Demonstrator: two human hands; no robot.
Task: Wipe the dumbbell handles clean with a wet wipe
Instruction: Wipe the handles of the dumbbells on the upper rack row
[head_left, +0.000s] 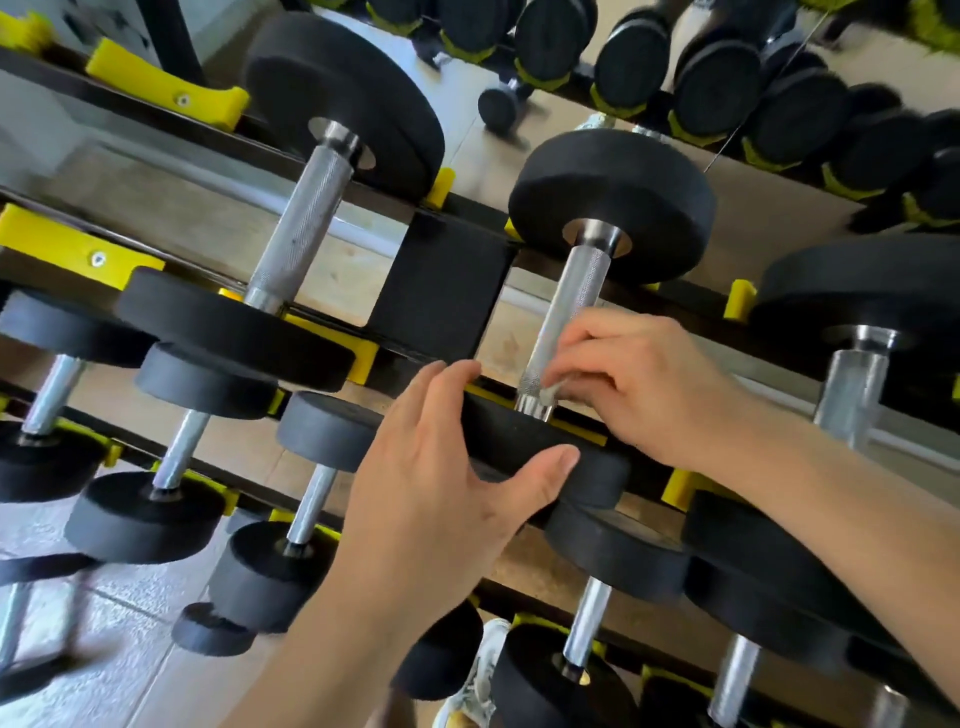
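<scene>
Nearest the lens, the left hand (431, 483) reaches in from below, its grip clasped on the near black head of the central dumbbell (613, 202): fingers over the top edge, thumb along the rim. Right hand (649, 384): grip pinching a small white wet wipe (549, 396), pressed against the near end of the knurled steel handle (566, 317), just above the collar. This dumbbell lies on the upper tier of a black rack (441, 280) fitted with yellow cradles (166, 83), its far head pointing away. A larger dumbbell (306, 218) rests to the left and another (852, 384) to the right, both untouched. Smaller dumbbells (176, 452) fill the lower tiers. A shoe (483, 670) shows beneath the rack on the tiled floor (104, 649).
</scene>
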